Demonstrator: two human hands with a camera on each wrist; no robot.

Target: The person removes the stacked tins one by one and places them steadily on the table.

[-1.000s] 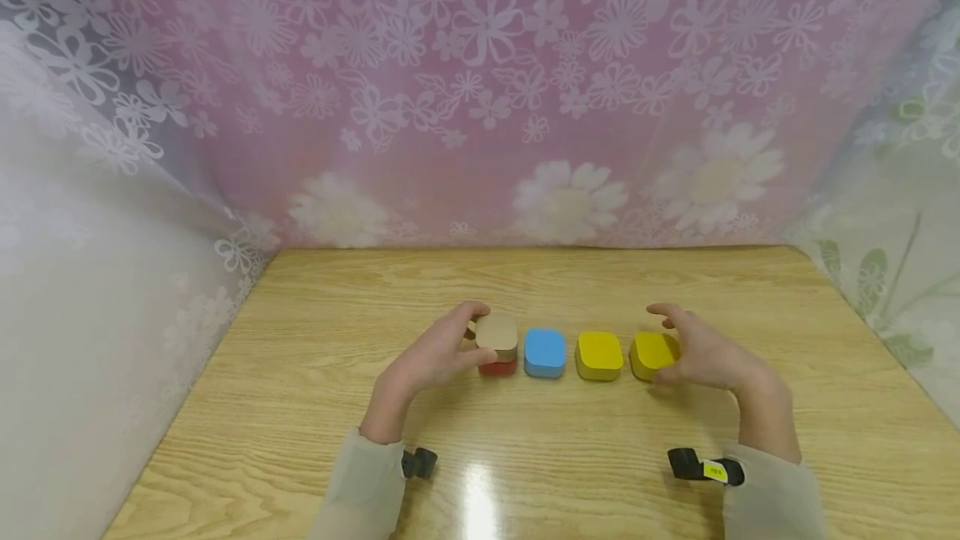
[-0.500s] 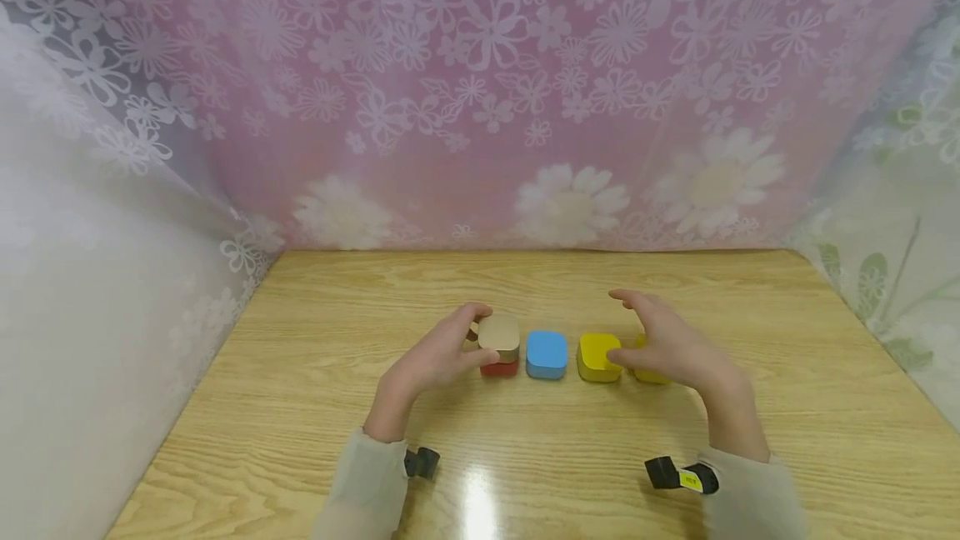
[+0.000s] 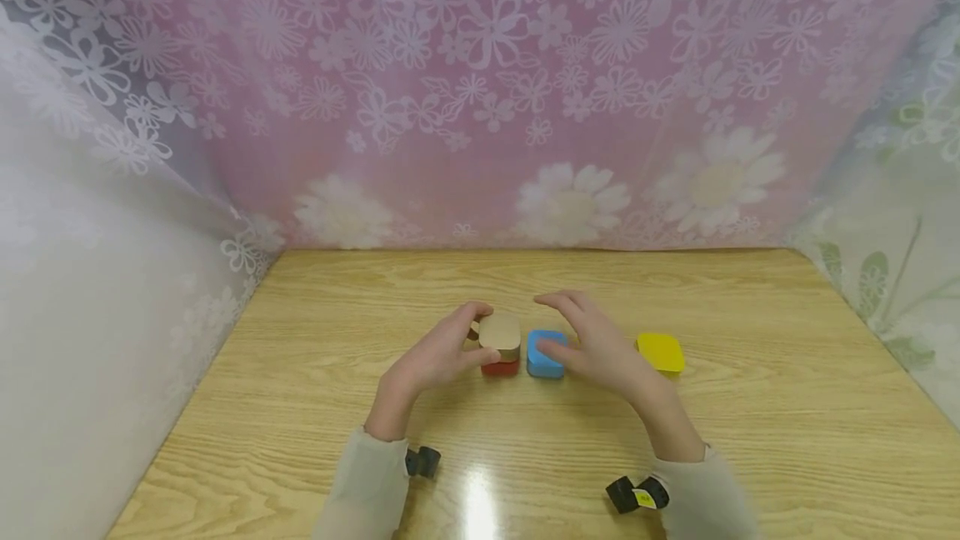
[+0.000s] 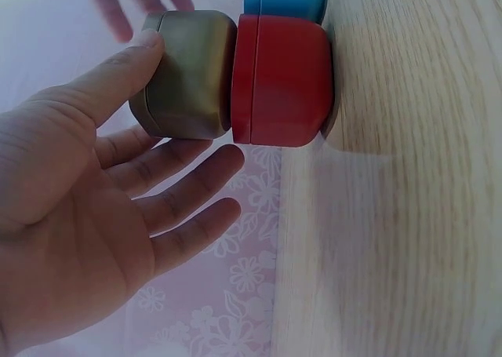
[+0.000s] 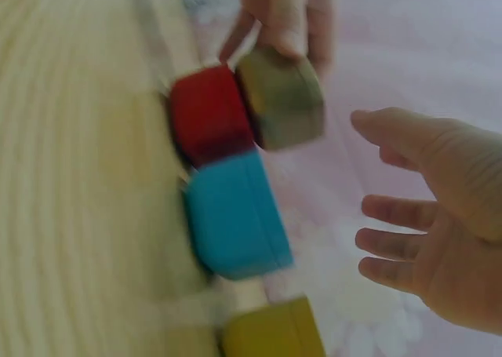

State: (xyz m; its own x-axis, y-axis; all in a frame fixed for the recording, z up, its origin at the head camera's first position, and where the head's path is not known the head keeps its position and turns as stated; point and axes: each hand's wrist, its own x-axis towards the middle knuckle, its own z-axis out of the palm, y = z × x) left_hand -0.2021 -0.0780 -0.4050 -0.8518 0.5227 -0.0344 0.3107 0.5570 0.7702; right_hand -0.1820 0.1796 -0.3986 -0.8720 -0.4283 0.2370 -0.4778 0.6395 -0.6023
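Observation:
A small gold rounded-square tin [image 3: 499, 335] sits on top of a red tin [image 3: 500, 368] on the wooden table. My left hand [image 3: 437, 353] holds the gold tin, thumb on the near side and fingers at the far side. To the right stands a blue tin [image 3: 543, 365]. My right hand [image 3: 603, 354] hovers over it, fingers spread and nothing held. In the right wrist view, the right thumb and fingers are apart from every tin. A yellow tin [image 5: 274, 332] beside the blue one is hidden under the right hand in the head view.
Another yellow tin [image 3: 660, 352] stands at the right end of the row. The wooden table [image 3: 525, 457] reaches back to a pink flowered cloth [image 3: 465, 190]. Pale cloth hangs at both sides. A black camera is strapped at each wrist.
My right hand has moved left, from the rightmost yellow tin across the other yellow tin to the blue one. My left hand has stayed on the gold tin.

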